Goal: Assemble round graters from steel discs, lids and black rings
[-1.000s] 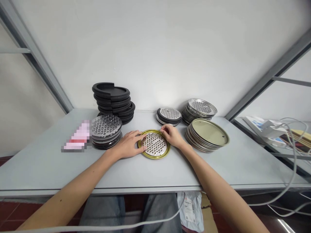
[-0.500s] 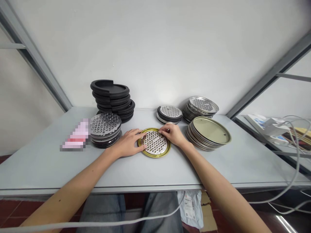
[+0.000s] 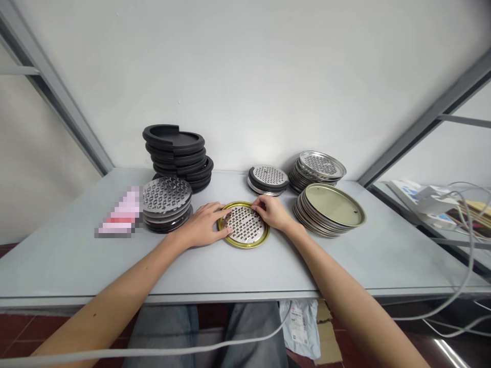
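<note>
While the left hand (image 3: 205, 225), grip released, touches its left edge, one round silver perforated metal disc (image 3: 246, 226) lies facing up inside one round gold-metal dish (image 3: 245, 245) on the bench (image 3: 192, 271); what the right hand's (image 3: 271, 209) pinched grip holds is unclear.

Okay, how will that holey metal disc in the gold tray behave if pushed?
The disc is probably stiff, since it looks flat and metallic. Its shiny surface may be slippery. Pushed sideways, it might catch on the surrounding gold rim.
</note>
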`<move>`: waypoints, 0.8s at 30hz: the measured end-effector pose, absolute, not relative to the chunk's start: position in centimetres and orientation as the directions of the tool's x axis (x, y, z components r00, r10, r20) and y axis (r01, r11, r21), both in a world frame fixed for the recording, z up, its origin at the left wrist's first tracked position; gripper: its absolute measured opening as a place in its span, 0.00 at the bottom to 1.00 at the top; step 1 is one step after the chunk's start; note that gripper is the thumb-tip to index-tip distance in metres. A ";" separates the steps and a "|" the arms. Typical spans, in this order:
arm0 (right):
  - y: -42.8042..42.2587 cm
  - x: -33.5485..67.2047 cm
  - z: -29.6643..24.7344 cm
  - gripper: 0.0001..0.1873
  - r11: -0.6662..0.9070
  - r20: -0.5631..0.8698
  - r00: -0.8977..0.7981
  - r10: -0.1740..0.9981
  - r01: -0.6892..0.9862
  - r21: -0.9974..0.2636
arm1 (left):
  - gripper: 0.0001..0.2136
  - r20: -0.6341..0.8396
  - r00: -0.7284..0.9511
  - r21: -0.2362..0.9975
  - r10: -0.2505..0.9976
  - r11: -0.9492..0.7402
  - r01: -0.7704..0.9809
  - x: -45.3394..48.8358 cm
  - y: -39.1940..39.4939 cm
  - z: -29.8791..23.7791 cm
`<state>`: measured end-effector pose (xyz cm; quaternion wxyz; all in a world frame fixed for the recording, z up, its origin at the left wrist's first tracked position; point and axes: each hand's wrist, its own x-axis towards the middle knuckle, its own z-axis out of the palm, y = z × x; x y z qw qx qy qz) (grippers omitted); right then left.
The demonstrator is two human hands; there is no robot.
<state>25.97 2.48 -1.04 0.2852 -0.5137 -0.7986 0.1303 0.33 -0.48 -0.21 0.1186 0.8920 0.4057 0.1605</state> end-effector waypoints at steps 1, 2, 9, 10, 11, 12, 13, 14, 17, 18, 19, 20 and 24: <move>2.5 26.0 -1.1 0.04 0.442 0.325 -0.311 0.893 0.742 -0.505 | 0.27 0.185 0.617 0.342 0.765 -0.638 0.689 0.3 -0.5 -0.2; 2.5 26.0 -1.1 0.04 0.446 0.329 -0.312 0.891 0.735 -0.511 | 0.27 0.180 0.615 0.344 0.768 -0.635 0.692 0.3 -0.5 -0.2; 2.5 25.9 -1.2 0.05 0.436 0.311 -0.310 0.898 0.712 -0.551 | 0.27 0.172 0.618 0.344 0.767 -0.635 0.692 0.2 -0.5 -0.2; 2.5 25.9 -1.3 0.05 0.441 0.316 -0.313 0.896 0.717 -0.540 | 0.27 0.174 0.619 0.341 0.766 -0.636 0.692 0.3 -0.5 -0.2; 2.5 25.8 -1.3 0.04 0.447 0.322 -0.317 0.892 0.721 -0.529 | 0.27 0.176 0.619 0.340 0.765 -0.638 0.691 0.3 -0.5 -0.2; 2.6 25.8 -1.3 0.04 0.453 0.327 -0.321 0.889 0.725 -0.518 | 0.27 0.178 0.619 0.341 0.765 -0.638 0.690 0.3 -0.5 -0.2; 2.6 25.8 -1.3 0.04 0.458 0.330 -0.326 0.886 0.728 -0.510 | 0.27 0.178 0.620 0.342 0.764 -0.639 0.689 0.3 -0.5 -0.2; 2.7 25.8 -1.3 0.04 0.462 0.331 -0.331 0.884 0.730 -0.504 | 0.28 0.179 0.620 0.343 0.764 -0.639 0.688 0.3 -0.5 -0.2; 2.8 25.8 -1.4 0.04 0.470 0.330 -0.343 0.880 0.735 -0.489 | 0.28 0.180 0.618 0.347 0.765 -0.637 0.688 0.3 -0.5 -0.3; 2.9 25.9 -1.4 0.04 0.473 0.331 -0.347 0.878 0.738 -0.482 | 0.28 0.181 0.617 0.349 0.766 -0.636 0.688 0.3 -0.5 -0.3; 2.9 25.9 -1.5 0.04 0.475 0.331 -0.350 0.876 0.741 -0.474 | 0.28 0.181 0.616 0.352 0.767 -0.635 0.687 0.3 -0.5 -0.3; 3.0 25.9 -1.5 0.04 0.478 0.333 -0.353 0.875 0.744 -0.467 | 0.28 0.181 0.614 0.357 0.768 -0.633 0.687 0.3 -0.5 -0.4; 3.1 25.9 -1.5 0.03 0.483 0.328 -0.364 0.872 0.745 -0.459 | 0.28 0.177 0.607 0.368 0.775 -0.624 0.689 0.3 -0.4 -0.3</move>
